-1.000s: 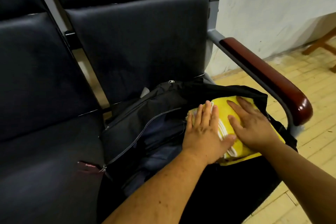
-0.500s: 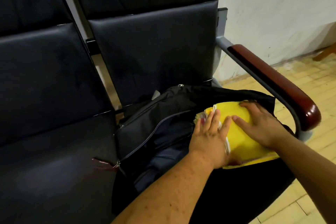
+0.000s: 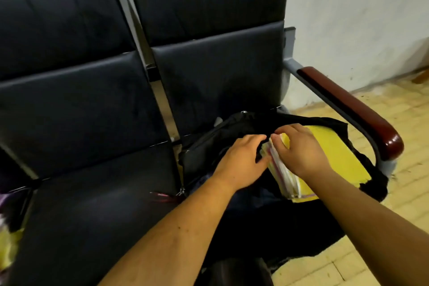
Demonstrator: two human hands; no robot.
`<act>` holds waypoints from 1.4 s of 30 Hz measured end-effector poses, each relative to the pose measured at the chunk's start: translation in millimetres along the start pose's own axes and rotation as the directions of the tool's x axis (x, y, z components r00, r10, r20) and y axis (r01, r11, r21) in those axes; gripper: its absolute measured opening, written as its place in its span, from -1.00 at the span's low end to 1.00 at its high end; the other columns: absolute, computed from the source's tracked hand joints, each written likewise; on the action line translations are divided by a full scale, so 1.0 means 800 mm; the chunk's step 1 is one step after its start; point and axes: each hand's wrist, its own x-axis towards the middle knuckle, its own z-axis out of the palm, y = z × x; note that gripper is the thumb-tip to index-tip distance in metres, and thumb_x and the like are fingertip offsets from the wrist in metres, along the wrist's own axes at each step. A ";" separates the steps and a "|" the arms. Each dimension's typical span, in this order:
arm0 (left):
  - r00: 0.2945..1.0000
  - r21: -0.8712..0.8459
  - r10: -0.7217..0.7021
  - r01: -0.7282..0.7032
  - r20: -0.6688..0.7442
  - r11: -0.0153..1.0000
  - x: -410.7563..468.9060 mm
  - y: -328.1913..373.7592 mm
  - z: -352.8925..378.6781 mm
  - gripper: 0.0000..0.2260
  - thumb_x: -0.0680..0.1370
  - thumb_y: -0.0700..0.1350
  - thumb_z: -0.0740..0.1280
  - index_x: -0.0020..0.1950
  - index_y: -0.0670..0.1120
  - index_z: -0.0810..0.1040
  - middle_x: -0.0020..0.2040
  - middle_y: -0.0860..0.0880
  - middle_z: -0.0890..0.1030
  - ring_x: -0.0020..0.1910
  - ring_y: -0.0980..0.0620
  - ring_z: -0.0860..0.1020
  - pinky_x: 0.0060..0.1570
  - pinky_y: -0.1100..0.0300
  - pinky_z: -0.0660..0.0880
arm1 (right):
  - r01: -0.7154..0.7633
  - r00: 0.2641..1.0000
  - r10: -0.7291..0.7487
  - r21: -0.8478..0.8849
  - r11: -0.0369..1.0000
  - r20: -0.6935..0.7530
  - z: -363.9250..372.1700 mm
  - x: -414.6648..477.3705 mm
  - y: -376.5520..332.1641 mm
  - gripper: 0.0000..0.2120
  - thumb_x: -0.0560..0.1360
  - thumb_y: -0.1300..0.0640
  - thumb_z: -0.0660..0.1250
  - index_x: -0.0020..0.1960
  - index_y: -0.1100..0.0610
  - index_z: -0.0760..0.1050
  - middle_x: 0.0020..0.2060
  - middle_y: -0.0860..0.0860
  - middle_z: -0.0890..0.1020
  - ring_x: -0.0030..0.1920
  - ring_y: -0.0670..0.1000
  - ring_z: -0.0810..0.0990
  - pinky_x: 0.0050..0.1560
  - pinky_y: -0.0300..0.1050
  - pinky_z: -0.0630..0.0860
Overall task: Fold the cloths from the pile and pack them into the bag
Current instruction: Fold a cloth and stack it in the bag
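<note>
**Item: cloths** (image 3: 336,155). Folded stack with a yellow piece on top. White and pink-edged layers show at the side under the right fingertips.

**Location:** In the open mouth of the bag (image 3: 209,146). The far end is tucked under the black flap beyond the fingers, and the near end sticks out towards the right wrist.

**Handling (judged):** Light, soft and compressible. The layers sit loose on one another and are apt to slide or fan out if lifted by one corner. Best held flat, palm on top and fingers wrapped over the layered edge, then pushed in as one block.

**Right hand** (image 3: 304,153): Lies on the stack, fingers curled down over the layered edge with the thumb against it, gripping the cloths.

**Left hand** (image 3: 241,158): Just beside the right fingertips. Its fingers (image 3: 255,139) are hooked into the bag's black fabric, apparently holding the opening back.

**Container:** Bag, black, limp and unzipped, holding the stack. Something dark blue lies below the left palm; lining or contents, cannot tell.

**Other:**
- Pile (image 3: 8,246): yellow and purple cloth, well away to the left of the left hand, seemingly unfolded.
- Armrest (image 3: 352,109): beyond the right knuckles.
</note>
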 end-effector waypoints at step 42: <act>0.141 -0.276 -0.825 0.900 -0.547 0.337 -0.813 -0.534 -0.429 -0.47 0.51 0.08 0.46 0.44 0.02 0.44 0.28 -0.12 0.50 0.28 -0.23 0.46 0.15 -0.09 0.51 | -0.051 0.497 -0.434 0.524 0.850 0.751 0.288 -0.340 -0.785 -0.87 0.65 -0.05 0.29 0.05 -0.08 0.60 -0.13 -0.02 0.73 -0.27 -0.11 0.66 -0.34 -0.38 0.46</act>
